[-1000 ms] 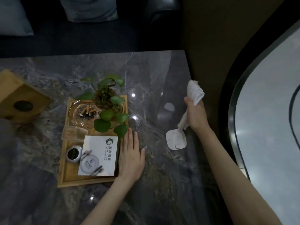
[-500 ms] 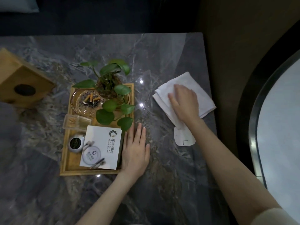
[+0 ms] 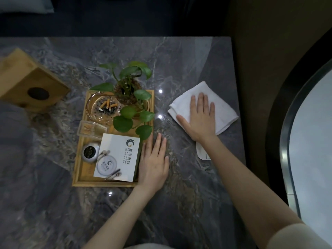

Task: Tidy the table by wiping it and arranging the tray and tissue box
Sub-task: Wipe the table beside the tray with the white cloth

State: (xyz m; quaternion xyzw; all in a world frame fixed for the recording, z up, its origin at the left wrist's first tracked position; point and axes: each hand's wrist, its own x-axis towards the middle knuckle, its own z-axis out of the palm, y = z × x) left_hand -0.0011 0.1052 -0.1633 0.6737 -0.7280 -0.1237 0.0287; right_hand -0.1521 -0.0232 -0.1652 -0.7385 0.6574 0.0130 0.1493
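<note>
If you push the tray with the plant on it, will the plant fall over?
Probably not with a slow push. The tray lies flat on smooth, shiny stone, so it should slide. The plant is the tallest thing aboard, with leaves hanging past its pot, so a jerk might wobble it. The left hand rests by the tray's edge.

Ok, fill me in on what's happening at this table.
A person is wiping the grey marble table. The right hand presses flat on a folded white cloth near the right edge. The left hand lies flat against the wooden tray. The wooden tissue box sits far left.
</note>
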